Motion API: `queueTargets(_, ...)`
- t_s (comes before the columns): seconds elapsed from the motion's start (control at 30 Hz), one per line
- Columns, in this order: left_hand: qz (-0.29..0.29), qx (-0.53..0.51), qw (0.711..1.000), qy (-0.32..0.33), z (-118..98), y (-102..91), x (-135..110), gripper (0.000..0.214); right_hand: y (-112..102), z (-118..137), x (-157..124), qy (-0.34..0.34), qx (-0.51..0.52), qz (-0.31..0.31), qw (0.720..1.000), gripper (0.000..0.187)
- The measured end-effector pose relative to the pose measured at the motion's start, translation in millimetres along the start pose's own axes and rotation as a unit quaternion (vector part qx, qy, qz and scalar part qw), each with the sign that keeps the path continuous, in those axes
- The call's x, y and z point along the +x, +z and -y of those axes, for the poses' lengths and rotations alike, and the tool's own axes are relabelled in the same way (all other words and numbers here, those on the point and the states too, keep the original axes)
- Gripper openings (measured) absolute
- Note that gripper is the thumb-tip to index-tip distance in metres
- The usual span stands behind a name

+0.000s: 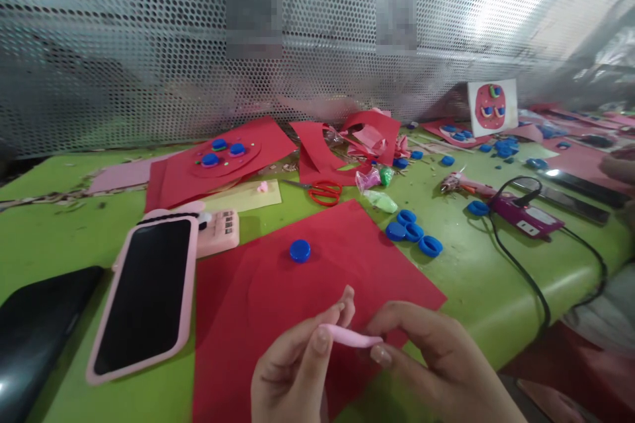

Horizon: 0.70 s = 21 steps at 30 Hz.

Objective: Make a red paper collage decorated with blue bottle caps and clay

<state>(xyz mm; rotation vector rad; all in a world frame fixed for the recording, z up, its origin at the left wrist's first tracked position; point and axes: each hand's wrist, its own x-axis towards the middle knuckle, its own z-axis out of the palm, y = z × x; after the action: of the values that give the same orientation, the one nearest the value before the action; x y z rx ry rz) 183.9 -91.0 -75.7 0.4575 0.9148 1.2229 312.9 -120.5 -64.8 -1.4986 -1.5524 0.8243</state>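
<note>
Between my two hands stretches a short roll of pink modelling clay (351, 337), thicker at its left end and drawn to a thin tip at its right. My left hand (302, 357) pinches the thick end between thumb and fingers. The thin tip is pinched by the thumb and forefinger of my right hand (431, 357). Both hands are above a red paper sheet (223, 317) on the green table. A faint round outline shows on that sheet, and a blue bottle cap (300, 250) sits near its top.
Several blue caps (430, 246) lie right of the sheet, beside wrapped green clay (381, 201). Red-handled scissors (325, 192) are behind. A pink-cased phone (149, 294) lies left. A purple power strip (528, 215) with black cables and a glue gun (466, 184) are right. Another person's hand (620, 165) shows far right.
</note>
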Motion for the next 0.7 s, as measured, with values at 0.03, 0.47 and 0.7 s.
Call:
queueTargets(0.03,0.001,-0.007,1.0,-0.001,1.0,-0.4,0.5,0.028,0.3,0.1,-0.2,0.001,0.002,-0.001,1.0,0.013)
queueTargets(0.47,0.027,-0.027,0.999,0.005,3.3,-7.1,4.4,0.025,6.4,3.1,-1.0,0.021,0.06,0.002,0.998,0.013)
queueTargets(0.7,-0.005,0.006,1.0,-0.018,2.0,-13.6,5.9,0.025,8.7,-3.0,-0.1,0.048,0.133,0.053,0.989,0.021)
